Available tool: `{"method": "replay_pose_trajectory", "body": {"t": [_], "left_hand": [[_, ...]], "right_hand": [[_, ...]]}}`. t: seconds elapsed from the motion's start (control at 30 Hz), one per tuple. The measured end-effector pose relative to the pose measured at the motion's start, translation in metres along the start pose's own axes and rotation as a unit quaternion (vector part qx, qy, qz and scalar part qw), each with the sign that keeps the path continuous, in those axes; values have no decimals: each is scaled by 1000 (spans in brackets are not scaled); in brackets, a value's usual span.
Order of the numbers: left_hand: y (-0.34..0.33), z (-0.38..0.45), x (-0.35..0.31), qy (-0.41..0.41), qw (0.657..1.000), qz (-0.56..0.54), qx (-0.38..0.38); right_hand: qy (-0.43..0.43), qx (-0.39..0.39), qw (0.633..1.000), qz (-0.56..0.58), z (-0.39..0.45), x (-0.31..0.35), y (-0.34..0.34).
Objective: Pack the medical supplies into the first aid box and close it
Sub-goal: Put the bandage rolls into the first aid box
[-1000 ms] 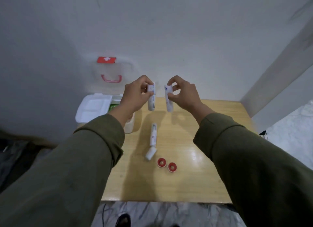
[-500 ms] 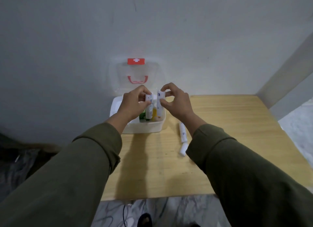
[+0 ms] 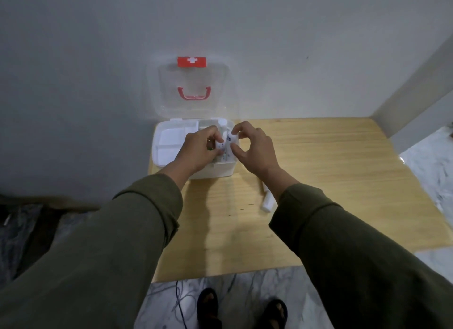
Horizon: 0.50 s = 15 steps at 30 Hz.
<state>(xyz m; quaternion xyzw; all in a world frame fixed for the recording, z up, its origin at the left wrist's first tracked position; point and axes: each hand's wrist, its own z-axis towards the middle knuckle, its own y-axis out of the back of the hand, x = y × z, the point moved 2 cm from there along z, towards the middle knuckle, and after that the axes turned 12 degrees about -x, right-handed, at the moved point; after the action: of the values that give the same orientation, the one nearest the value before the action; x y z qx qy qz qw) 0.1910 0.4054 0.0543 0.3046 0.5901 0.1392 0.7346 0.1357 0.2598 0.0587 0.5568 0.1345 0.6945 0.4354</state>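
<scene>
The likeliest slip, as I judged it, was a tube (image 3: 221, 147) tipping over the box (image 3: 171, 142) wall or snagging on what already stood inside, since both hands were crowding the same right-hand compartment and a green item and other packed bits showed down there; a hurried let-go could have sent one rolling onto the desk (image 3: 318, 157). A second risk was the lid (image 3: 193, 88), which stood upright against the wall behind the box: a knock from a knuckle might have dropped it onto the fingers. The left hand (image 3: 196, 149) was curled, thumb and fingertips pinching a white tube low over the compartment. The right hand (image 3: 252, 149) pinched a second tube (image 3: 230, 140) between thumb and forefinger, the other fingers arched loosely above it, and the two tubes were touching or very nearly so. Whether either tube had yet reached the bottom I could not tell, for the hands hid it. The box sat at the desk's far left corner, its white tray (image 3: 169, 138) filling the left side. More white tubes (image 3: 267, 198) lay on the desk near the right sleeve, partly hidden by it, so the packing looked only partway done and the lid not yet ready to close.
</scene>
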Motion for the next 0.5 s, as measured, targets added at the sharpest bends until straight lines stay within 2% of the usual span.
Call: {"method": "replay_pose_trajectory", "body": {"t": [0.17,0.5], "left_hand": [[-4,3,9,0,1000,20,16],[-10,4,11,-25,997,63,36]], "right_hand": [[20,10,1000,-16,0,-2,-3],[88,64,986,-125,-4,-16,-10]]}}
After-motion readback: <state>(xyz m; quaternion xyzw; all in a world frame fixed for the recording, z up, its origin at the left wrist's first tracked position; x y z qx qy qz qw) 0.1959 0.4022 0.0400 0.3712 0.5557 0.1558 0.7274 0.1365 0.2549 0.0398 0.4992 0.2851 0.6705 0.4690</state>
